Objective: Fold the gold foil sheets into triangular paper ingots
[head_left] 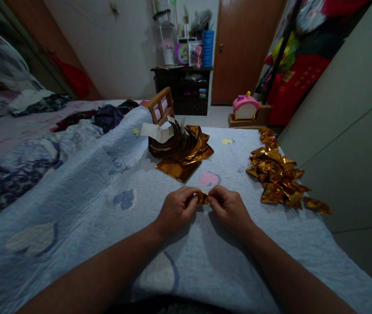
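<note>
Between my two hands, low over the bedspread, is a small folded piece of gold foil paper point(203, 199). My left hand point(178, 206) pinches its left end, and my right hand point(228, 206) pinches the right end. Fingertips cover both ends, so only the shiny middle shows. Just beyond my hands lies a fanned stack of gold foil paper sheets point(182, 146), with one flat sheet point(177, 169) at its near edge. To the right is a heap of folded gold foil pieces point(275, 172), with one piece point(317, 205) at its near end.
The blue bedspread point(130, 244) with heart shapes lies under everything and rises in a ridge on the left. Rumpled clothes point(107, 117) lie beyond that ridge. A pale cabinet point(346, 165) stands along the right edge. A pink toy point(245, 107) sits past the far edge.
</note>
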Demonstrator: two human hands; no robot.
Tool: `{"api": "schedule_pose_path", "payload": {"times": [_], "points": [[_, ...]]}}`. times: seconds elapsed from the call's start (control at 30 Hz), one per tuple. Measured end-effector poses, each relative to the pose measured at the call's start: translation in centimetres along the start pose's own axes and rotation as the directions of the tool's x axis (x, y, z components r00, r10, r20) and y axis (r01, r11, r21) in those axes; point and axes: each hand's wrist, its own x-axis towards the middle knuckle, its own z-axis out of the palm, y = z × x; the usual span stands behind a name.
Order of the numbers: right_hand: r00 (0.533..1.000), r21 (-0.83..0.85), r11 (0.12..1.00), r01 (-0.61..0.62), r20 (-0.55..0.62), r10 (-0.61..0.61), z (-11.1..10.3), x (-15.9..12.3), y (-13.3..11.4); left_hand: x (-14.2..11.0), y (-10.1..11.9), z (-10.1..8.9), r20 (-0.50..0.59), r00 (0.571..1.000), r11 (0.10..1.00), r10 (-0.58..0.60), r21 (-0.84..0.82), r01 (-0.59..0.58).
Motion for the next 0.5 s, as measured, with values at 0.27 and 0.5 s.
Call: {"api": "schedule_pose_path", "payload": {"times": [0.27, 0.5], "points": [[1.000, -0.001, 1.000, 0.013, -0.003, -0.013, 0.02, 0.03, -0.05, -0.02, -0.17, 0.07, 0.000, 1.000, 1.000, 0.003, 0.021, -0.003], [1.000, 0.066, 0.998, -0.004, 0.010, 0.003, -0.16, -0.03, -0.47, 0.10, 0.11, -0.08, 0.004, 0.999, 0.999, -0.048, -0.007, 0.048]]}}
